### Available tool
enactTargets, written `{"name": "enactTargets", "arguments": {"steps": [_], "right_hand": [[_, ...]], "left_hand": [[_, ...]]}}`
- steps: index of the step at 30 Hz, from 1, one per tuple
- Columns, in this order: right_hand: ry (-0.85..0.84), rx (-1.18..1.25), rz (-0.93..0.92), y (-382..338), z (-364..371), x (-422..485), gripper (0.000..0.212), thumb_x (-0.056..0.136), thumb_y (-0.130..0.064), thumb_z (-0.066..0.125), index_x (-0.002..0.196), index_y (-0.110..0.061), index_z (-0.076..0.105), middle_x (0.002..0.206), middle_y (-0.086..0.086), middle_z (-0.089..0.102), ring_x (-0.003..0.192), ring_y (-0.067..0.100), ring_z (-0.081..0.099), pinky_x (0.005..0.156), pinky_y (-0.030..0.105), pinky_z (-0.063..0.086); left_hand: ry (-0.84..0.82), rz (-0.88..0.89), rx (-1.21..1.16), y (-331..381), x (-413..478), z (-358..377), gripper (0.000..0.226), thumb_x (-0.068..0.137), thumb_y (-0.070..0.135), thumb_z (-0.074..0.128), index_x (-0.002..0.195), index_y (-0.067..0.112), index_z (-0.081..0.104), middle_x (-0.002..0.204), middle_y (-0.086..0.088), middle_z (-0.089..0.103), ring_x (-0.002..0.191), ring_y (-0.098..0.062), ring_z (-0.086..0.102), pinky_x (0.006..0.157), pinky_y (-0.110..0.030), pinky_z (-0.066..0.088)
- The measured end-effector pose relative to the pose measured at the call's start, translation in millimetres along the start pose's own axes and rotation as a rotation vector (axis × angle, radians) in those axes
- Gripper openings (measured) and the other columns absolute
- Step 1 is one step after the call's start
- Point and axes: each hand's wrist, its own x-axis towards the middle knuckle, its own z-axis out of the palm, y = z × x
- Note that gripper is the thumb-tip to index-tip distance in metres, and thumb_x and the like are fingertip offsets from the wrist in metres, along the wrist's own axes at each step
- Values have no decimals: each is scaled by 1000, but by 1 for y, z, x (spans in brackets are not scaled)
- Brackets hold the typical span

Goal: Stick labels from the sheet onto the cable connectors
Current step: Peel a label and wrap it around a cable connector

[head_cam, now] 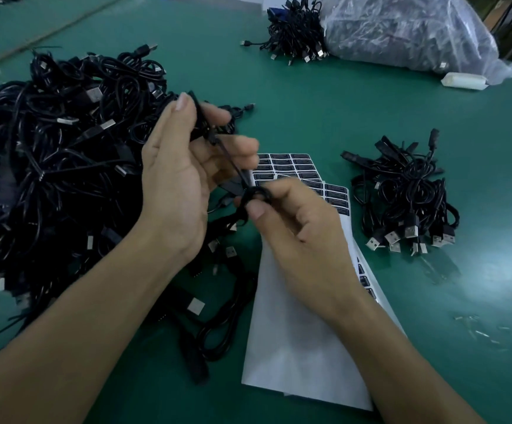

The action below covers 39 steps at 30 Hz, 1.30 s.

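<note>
My left hand (181,179) grips a black cable connector (199,123) between thumb and fingers, held up over the green table. From it the thin black cable (233,166) runs down to my right hand (306,240), which pinches the coiled cable end (253,195) between thumb and forefinger. Under my hands lies the white label sheet (297,341); rows of black labels (291,163) show at its far end. Whether a label sits on the held connector is hidden.
A big heap of black USB cables (53,166) fills the left of the green table (325,111). A smaller cable pile (407,203) lies right of the sheet. At the back right, a cable bundle (294,32) spills from a clear plastic bag (407,32). Small bits (478,328) lie front right.
</note>
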Motion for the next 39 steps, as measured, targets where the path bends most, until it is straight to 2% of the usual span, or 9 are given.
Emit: {"name": "enactTargets", "arguments": {"steps": [3, 8, 13, 16, 19, 23, 30, 34, 39], "right_hand": [[121, 113, -28, -8, -5, 2, 10, 98, -12, 56, 98, -18, 64, 90, 1, 72, 81, 18, 67, 72, 33, 57], [600, -70, -45, -13, -48, 14, 14, 99, -17, 55, 100, -26, 66, 81, -4, 70, 71, 7, 66, 63, 19, 52], [824, -544, 59, -2, -88, 16, 23, 93, -44, 55, 111, -34, 63, 71, -16, 64, 67, 10, 63, 84, 44, 55], [853, -650, 76, 0, -100, 14, 28, 95, -42, 54, 120, -31, 61, 67, -21, 55, 65, 7, 57, 86, 40, 52], [803, -714, 147, 2, -106, 12, 38, 97, -36, 55, 135, -30, 54, 77, -14, 56, 91, 15, 57, 93, 31, 40], [748, -776, 201, -1, -94, 10, 51, 95, -29, 61, 144, -34, 45, 125, 12, 49, 120, 29, 43, 90, 17, 22], [348, -863, -51, -5, -51, 8, 13, 93, -20, 66, 103, -18, 73, 81, -2, 59, 72, 5, 48, 71, 6, 31], [168, -883, 148, -3, -45, 3, 22, 96, -32, 61, 114, -25, 69, 94, -5, 65, 91, 11, 57, 78, 31, 42], [-13, -1123, 472, -7, -45, -1, 59, 93, -61, 44, 142, -28, 45, 140, 5, 51, 129, 30, 36, 104, 41, 29]], "left_hand": [[28, -27, 35, 1, 2, -1, 47, 109, 42, 25, 100, 23, 67, 72, -2, 74, 70, -19, 71, 71, -28, 56], [52, 17, 304, -7, 4, -5, 26, 107, 19, 44, 91, 17, 65, 71, 1, 74, 66, -13, 68, 62, -23, 53], [-214, 101, 932, -23, -5, -8, 13, 96, 18, 61, 86, 25, 66, 76, 11, 70, 67, -7, 63, 61, -30, 51], [-267, 202, 1325, -22, -9, -8, 7, 95, 23, 59, 94, 28, 65, 86, 14, 67, 85, -10, 62, 71, -33, 53], [-225, 380, 1568, -16, -8, -7, 10, 95, 16, 62, 98, 23, 69, 86, 6, 70, 90, -22, 61, 74, -35, 46], [-59, 500, 1711, -4, -3, -13, 18, 91, 9, 68, 104, 20, 72, 100, 1, 73, 102, -30, 60, 86, -43, 37], [27, 316, 1958, -4, 0, -22, 39, 90, 13, 67, 128, 17, 58, 148, -13, 48, 132, -37, 43, 101, -47, 34], [76, 294, 2007, -5, 4, -24, 47, 90, 27, 68, 133, 15, 54, 154, -20, 38, 130, -42, 41, 98, -49, 33], [98, 305, 2036, -10, 8, -26, 51, 91, 33, 68, 135, 14, 52, 151, -26, 41, 123, -46, 46, 93, -50, 34]]}}
